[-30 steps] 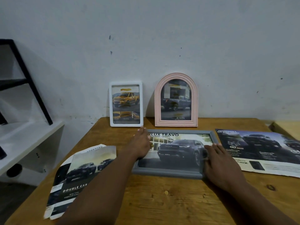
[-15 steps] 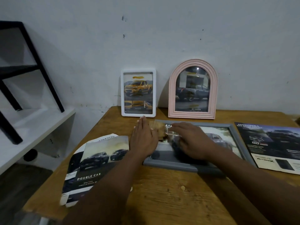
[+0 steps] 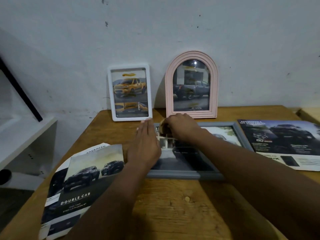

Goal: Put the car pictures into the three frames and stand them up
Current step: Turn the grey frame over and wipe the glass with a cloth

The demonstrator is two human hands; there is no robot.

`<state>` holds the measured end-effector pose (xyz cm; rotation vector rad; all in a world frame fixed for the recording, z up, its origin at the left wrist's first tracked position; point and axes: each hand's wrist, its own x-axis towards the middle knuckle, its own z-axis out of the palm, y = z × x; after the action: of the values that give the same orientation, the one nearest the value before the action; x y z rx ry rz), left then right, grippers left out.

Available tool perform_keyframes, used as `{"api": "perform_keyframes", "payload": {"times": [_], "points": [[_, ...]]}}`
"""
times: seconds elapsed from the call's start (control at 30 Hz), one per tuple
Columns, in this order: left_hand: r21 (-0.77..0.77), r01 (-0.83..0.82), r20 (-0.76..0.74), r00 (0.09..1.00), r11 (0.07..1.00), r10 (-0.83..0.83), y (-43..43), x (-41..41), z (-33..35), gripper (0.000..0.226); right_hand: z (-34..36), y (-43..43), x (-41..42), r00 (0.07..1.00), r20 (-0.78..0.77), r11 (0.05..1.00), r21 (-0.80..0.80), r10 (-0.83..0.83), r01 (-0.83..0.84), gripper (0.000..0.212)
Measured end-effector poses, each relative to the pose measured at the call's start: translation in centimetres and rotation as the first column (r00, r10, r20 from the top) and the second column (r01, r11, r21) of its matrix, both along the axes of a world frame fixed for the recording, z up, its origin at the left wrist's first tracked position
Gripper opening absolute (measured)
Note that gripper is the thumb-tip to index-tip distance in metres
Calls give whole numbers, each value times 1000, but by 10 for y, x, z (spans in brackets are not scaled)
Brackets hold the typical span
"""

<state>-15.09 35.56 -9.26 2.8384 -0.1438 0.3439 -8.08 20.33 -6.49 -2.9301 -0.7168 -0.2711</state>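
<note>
A grey frame (image 3: 190, 175) lies flat on the wooden table (image 3: 173, 208) with a dark car picture (image 3: 223, 134) in it. My left hand (image 3: 145, 146) presses flat, fingers straight, on the frame's left edge. Reaching across, my right hand (image 3: 181, 129) grips a small tan wad (image 3: 163, 127) on the glass at the frame's far left corner; what the wad is I cannot tell. Behind, a white frame (image 3: 110, 92) with a yellow pickup picture and a pink arched frame (image 3: 168, 87) with a grey pickup picture stand upright against the wall.
A curled "Double Cab" brochure (image 3: 78, 184) lies at the table's left front edge. Another dark brochure sheet (image 3: 280, 142) lies flat to the right of the grey frame. A white shelf (image 3: 26, 135) with a black metal leg stands left of the table.
My right hand left the frame's right edge and crossed to its far left corner, holding the tan wad. My left hand stayed flat on the left edge. The view moved closer.
</note>
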Motion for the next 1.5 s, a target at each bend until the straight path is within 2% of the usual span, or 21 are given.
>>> {"api": "perform_keyframes", "payload": {"times": [0.17,0.37,0.5,0.63,0.83,0.93,1.03,1.13,1.23,1.33,1.43,1.5], "points": [[74,38,-167,986,997,-25,0,6,-1,65,2,-55,-12,997,-30,997,31,-72,73,20],[93,15,-168,986,996,1,-2,7,1,65,-1,-136,-29,965,-13,965,-43,-260,259,33],[68,-1,-201,980,998,15,-4,7,2,64,1,-180,-43,932,-84,935,23,-351,354,31],[56,-4,-175,984,998,14,-4,7,2,61,-4,-188,-46,908,-107,894,162,-404,417,37],[39,-22,-181,983,999,29,-6,7,3,59,2,-193,-59,926,-150,915,163,-347,369,39],[-17,-13,-192,981,1000,9,-3,6,4,57,18,-201,-79,939,-186,909,253,-291,332,34],[-102,5,-213,977,995,-26,1,3,8,52,45,-211,-102,930,-202,881,310,-307,358,24],[-224,30,-231,970,974,-83,-1,-3,17,51,73,-223,-130,872,-384,903,175,-304,392,19],[-317,18,-228,969,948,-94,-3,-7,22,67,84,-224,-156,754,-589,940,-29,-290,339,17],[-202,-44,-253,967,978,-9,4,-4,19,68,81,-212,-167,697,-663,953,-83,-272,293,18],[-86,-115,-255,963,990,89,8,-7,13,63,77,-195,-167,699,-672,948,-18,-246,317,49],[-54,-143,-184,974,988,131,6,-13,5,55,74,-186,-165,676,-702,940,24,-226,339,56]]}}
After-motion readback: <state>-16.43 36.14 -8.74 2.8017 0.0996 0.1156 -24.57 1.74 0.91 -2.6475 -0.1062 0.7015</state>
